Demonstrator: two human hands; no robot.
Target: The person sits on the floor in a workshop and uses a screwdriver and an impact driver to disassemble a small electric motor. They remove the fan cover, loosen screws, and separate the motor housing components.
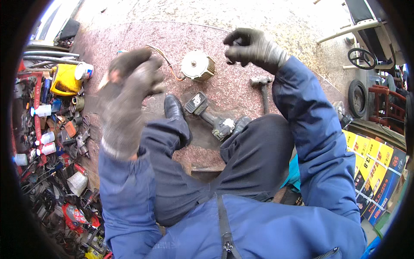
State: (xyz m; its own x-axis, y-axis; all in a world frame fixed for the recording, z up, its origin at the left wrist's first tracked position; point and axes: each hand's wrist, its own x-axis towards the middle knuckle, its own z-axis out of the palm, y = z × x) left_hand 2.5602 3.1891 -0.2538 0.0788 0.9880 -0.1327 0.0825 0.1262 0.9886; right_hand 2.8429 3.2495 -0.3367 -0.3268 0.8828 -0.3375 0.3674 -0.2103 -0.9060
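Motor [198, 68] stands toward the reddish floor's [233, 93] far edge; right hand [258, 48] half-spread, empty; left hand [133, 90] blurred, grip unclear. Snagged wires [169, 64] could topple it.

The motor [197, 64] is standing between the left hand [134, 88] and the right hand [254, 48], blocking the low straight path; room is opening above its top. Its wires [166, 59] are obstructing the left approach. A gap is running between motor and hammer [260, 81]. A power tool [210, 118] is filling the space between the boots [175, 114], and piled tools [71, 140] are crowding the far left.
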